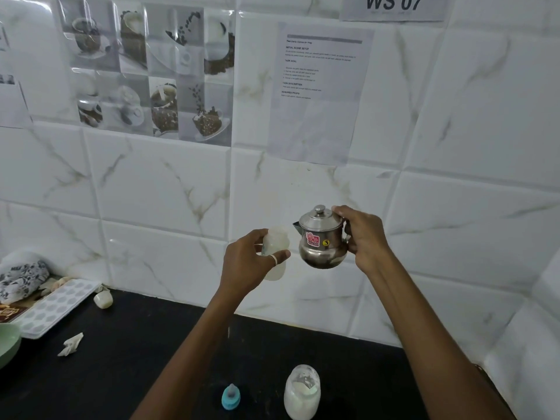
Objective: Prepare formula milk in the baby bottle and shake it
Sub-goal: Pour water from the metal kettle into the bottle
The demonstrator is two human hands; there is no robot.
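At the near edge of the black desk [127,344] stood a teal teat cap [231,397] and, just to its right, a glass jar [302,392] holding white powder, the two apart. Both forearms reached up and away from them. Farther left on the desk lay a crumpled scrap of paper [70,344], a green bowl [7,341] cut by the frame edge, a white tray [51,307] with a honeycomb pattern, a small whitish lump [103,299] and, against the wall, a patterned cloth [21,277].

Above the desk, the left grip [242,265] was curled round a translucent baby bottle [274,241], fingers wrapped about its body, a ring on one finger; what the bottle held could not be made out. The right grip [365,237] was closed on the handle of a small steel kettle [321,241], lid on, a red sticker on its belly. Its spout pointed left, just beside the bottle's upper end; whether they touched could not be told.

Behind both was the white marbled tile wall [151,192], bearing a panel of coffee pictures [151,71], a printed sheet [321,92] and a sign reading "WS 07" [394,4].
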